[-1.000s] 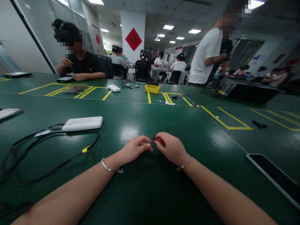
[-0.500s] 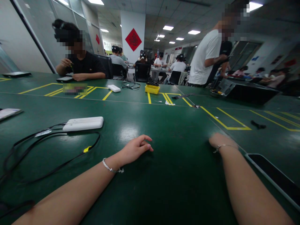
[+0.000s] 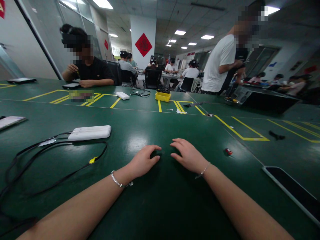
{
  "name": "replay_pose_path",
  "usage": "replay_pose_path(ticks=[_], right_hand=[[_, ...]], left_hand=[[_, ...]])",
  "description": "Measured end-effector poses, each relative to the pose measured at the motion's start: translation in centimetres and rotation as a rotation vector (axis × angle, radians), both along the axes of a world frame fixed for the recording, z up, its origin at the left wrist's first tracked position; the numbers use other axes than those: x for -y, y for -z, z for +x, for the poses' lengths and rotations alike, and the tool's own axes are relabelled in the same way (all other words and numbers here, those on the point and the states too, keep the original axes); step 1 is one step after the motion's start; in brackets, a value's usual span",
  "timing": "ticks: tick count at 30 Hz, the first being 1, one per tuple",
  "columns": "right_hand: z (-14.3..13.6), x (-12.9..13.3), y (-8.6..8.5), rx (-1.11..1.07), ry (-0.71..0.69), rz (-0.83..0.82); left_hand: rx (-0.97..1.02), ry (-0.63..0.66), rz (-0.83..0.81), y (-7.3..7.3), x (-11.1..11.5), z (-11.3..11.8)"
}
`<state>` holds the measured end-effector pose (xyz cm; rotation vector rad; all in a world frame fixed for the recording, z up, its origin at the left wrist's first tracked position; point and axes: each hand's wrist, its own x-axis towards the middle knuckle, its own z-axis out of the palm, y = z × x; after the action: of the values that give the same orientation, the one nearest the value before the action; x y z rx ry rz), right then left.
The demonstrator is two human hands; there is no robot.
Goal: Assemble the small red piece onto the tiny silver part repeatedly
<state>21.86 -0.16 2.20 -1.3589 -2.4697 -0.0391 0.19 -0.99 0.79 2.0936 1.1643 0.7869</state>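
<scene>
My left hand (image 3: 143,161) rests low over the green table (image 3: 160,206), fingers apart and nothing held. Facing it, a short gap away, is my right hand (image 3: 187,155), also open with fingers spread and bare. Between the fingertips lies only a faint small mark that I cannot make out. To the right of my right hand sits a small red and dark object (image 3: 228,152), too small to name. Left of my left hand lies a white power bank (image 3: 89,132) with black cables (image 3: 72,173) attached.
A dark flat device with a pale rim (image 3: 292,190) lies at the right. Across the table stand a yellow bin (image 3: 162,96), another white box (image 3: 122,95) and a large black case (image 3: 265,98). One person (image 3: 90,71) sits opposite; another (image 3: 220,61) stands.
My right hand has moved left toward my left hand, and the small red object now shows where it was. My left hand has opened slightly, staying nearly in place.
</scene>
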Motion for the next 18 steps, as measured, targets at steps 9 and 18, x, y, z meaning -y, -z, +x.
replay_pose_path(ticks=[9, 18], right_hand=[[-1.3, 0.1, 0.8, 0.059, -0.173, -0.093], [11.7, -2.1, -1.2, 0.194, 1.14, -0.122]], left_hand=[[-0.048, 0.074, 0.025, 0.0, 0.2, 0.2], [-0.092, 0.045, 0.005, -0.6, 0.5, 0.0]])
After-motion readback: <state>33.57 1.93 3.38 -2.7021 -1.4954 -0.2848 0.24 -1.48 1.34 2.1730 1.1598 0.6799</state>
